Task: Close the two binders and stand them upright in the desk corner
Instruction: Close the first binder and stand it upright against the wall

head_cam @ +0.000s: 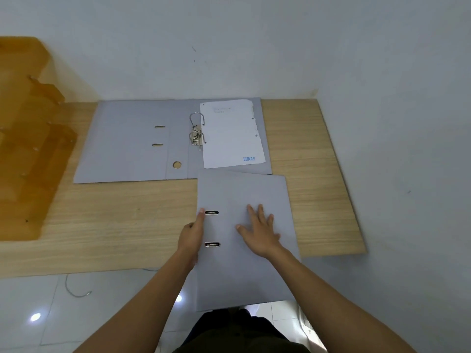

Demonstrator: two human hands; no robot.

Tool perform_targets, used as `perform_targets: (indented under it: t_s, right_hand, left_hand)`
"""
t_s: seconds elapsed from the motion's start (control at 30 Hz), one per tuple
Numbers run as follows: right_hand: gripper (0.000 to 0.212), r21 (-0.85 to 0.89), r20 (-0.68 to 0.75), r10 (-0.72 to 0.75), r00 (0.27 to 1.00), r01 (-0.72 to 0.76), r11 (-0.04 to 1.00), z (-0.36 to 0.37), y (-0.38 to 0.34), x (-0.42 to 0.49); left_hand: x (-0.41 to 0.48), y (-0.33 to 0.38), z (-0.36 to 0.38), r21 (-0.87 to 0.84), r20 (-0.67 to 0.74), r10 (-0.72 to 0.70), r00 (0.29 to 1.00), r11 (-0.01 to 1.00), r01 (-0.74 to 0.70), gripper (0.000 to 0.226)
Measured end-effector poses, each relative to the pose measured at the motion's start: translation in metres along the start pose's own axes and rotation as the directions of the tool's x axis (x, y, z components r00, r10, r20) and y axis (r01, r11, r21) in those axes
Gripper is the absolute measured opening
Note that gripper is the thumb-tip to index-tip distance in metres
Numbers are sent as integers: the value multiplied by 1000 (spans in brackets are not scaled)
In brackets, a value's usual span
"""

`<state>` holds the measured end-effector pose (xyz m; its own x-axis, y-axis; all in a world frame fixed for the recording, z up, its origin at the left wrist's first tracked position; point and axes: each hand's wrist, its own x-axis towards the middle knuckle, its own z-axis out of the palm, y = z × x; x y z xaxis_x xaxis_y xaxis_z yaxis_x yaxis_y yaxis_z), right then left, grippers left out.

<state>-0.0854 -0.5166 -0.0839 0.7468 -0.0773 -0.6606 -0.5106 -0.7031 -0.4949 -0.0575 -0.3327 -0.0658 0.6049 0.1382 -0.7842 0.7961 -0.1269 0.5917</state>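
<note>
Two grey lever-arch binders lie on the wooden desk (127, 225). The far binder (127, 146) lies open flat against the wall, its metal rings (196, 128) up and a white sheet (230, 135) on its right half. The near binder (244, 263) is closed and lies flat, hanging over the desk's front edge. My left hand (192, 234) holds its spine edge by the two metal slots. My right hand (258, 229) rests flat on its cover, fingers spread.
An amber plastic letter tray (28, 149) stands on the desk at the left. Grey walls meet at the desk's back right corner (314, 96). A thin cable (76, 293) lies on the tiled floor below the desk's front edge.
</note>
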Motion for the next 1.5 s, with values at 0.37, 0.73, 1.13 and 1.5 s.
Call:
perform_targets:
  t_s: [0.37,0.73,1.13,1.5]
  right_hand:
    - [69,455,-309,160,937,-2,891,-43,-21,-30]
    - [69,433,-537,-36,843,312,846,-108,-50,-70]
    - [71,357,-727,-213,653,624,695,-192,-25,-79]
    - [74,437,-707,-121,697,565,700,-238,49,-39]
  left_hand:
    - [-29,61,48,-176,678,113,727,984,11,63]
    - [-56,114,73,-187,756,311,577,946,-264,65]
    - [-49,173,135,-138,713,589,381,650,-747,79]
    - [-13,193,213,26,749,533,393,569,-822,101]
